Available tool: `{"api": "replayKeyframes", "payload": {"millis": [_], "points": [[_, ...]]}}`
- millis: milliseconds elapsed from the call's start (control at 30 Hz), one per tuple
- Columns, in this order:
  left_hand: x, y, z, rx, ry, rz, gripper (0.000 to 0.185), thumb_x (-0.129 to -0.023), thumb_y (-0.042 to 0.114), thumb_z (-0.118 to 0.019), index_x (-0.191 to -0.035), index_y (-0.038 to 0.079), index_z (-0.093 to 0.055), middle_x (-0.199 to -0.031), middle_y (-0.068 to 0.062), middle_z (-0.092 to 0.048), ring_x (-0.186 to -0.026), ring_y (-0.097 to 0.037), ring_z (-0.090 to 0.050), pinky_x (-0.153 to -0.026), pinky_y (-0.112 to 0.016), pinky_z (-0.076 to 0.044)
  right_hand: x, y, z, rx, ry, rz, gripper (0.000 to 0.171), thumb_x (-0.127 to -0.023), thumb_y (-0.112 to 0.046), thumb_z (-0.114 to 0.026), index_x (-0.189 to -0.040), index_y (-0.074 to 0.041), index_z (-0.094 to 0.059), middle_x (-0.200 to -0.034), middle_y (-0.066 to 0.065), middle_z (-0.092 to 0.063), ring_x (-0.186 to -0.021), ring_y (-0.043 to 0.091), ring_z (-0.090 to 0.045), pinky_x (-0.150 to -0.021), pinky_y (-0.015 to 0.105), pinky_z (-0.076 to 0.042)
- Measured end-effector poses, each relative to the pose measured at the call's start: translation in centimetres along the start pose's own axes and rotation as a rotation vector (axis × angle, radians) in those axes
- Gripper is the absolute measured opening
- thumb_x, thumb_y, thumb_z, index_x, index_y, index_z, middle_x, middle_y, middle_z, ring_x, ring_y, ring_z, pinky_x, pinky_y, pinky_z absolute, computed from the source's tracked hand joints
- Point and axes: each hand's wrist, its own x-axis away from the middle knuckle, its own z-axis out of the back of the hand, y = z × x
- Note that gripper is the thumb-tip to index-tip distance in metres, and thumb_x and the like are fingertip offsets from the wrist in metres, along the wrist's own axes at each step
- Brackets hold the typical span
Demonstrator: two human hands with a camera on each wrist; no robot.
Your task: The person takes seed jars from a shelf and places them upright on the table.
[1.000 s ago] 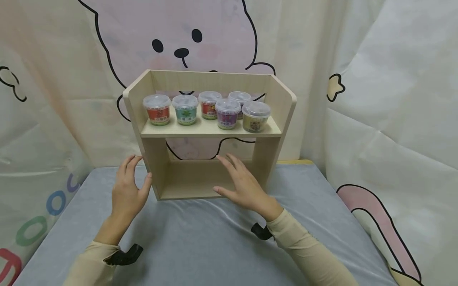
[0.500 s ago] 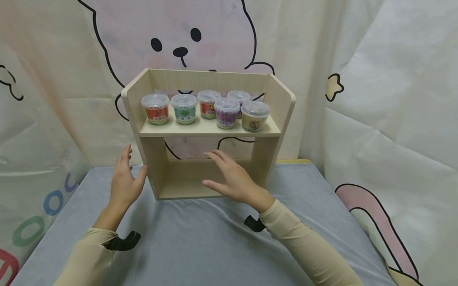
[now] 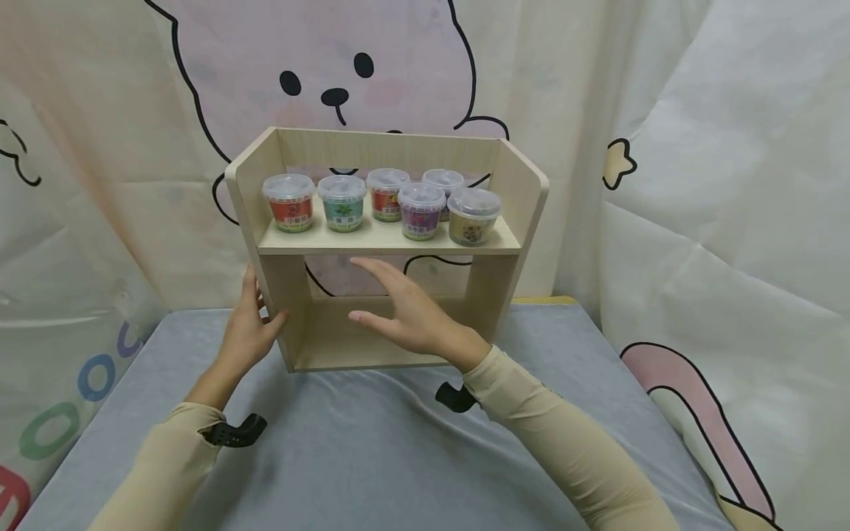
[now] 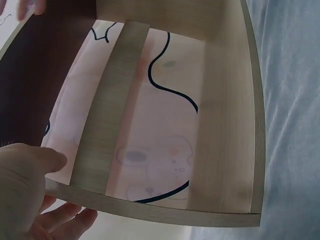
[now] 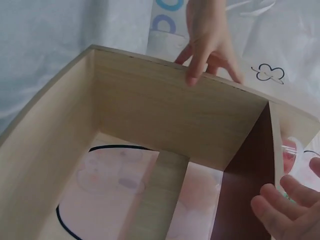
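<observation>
A pale wooden two-tier shelf (image 3: 392,147) stands on the cloth-covered table. My left hand (image 3: 246,332) holds its left side panel: in the left wrist view the thumb (image 4: 52,159) lies over the edge on the inside and the fingers are on the outside. In front of the lower compartment, my right hand (image 3: 421,317) has its fingers stretched out, holding nothing. Lidded clear cups sit on the upper board, including a red-labelled cup (image 3: 291,203), a teal-labelled cup (image 3: 342,203), a purple-labelled cup (image 3: 421,212) and a yellowish cup (image 3: 474,217).
Two more cups stand farther back, one a red-labelled cup (image 3: 387,195). Blue-grey cloth (image 3: 372,450) covers the table. A printed curtain (image 3: 398,44) hangs behind the shelf, with others at both sides. Both wrists wear black straps.
My left hand has moved in against the left side panel and taken hold of it. My right hand has moved left and up in front of the shelf. The cups stay put.
</observation>
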Motion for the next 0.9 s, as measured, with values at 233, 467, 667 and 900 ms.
{"api": "replayKeyframes", "payload": {"millis": [233,467,667,900], "points": [[-0.3,-0.4,0.8,-0.103,-0.056,-0.039,0.095,-0.096,0.0,-0.06,-0.162,0.021,0.004,-0.146,-0.041,-0.044,-0.121,-0.061,-0.054,-0.084,-0.068,-0.057,-2.8,-1.4,0.7,-0.127,0.0,0.028,0.07,-0.097,-0.028,-0.068,-0.156,-0.013,-0.035,-0.156,0.009,-0.046,-0.14,0.024,-0.05,-0.119,0.044,-0.042],[-0.7,-0.5,0.8,-0.128,-0.064,-0.07,0.091,-0.093,-0.001,-0.057,-0.161,0.017,0.002,-0.135,-0.042,-0.054,-0.111,-0.058,-0.062,-0.087,-0.066,-0.057,-6.0,-2.4,1.0,-0.5,-0.019,-0.048,0.067,-0.1,-0.014,-0.059,-0.159,-0.009,-0.027,-0.163,0.021,-0.033,-0.151,0.03,-0.036,-0.127,0.038,-0.031],[-0.8,-0.4,0.5,-0.126,-0.008,-0.089,0.089,-0.091,-0.003,-0.056,-0.16,0.012,-0.003,-0.127,-0.042,-0.059,-0.107,-0.057,-0.065,-0.085,-0.067,-0.057,-8.3,-3.0,1.1,-0.669,-0.027,-0.153,0.069,-0.103,-0.018,-0.054,-0.163,-0.018,-0.02,-0.169,0.015,-0.023,-0.157,0.027,-0.024,-0.128,0.044,-0.029],[-0.5,-0.5,0.0,-0.13,-0.003,-0.06,0.091,-0.091,-0.002,-0.056,-0.162,0.013,-0.001,-0.131,-0.042,-0.057,-0.111,-0.057,-0.063,-0.088,-0.066,-0.057,-9.6,-3.2,1.2,-0.787,-0.085,-0.287,0.07,-0.105,-0.029,-0.049,-0.164,-0.03,-0.011,-0.171,0.007,-0.017,-0.158,0.022,-0.019,-0.129,0.05,-0.023]]}}
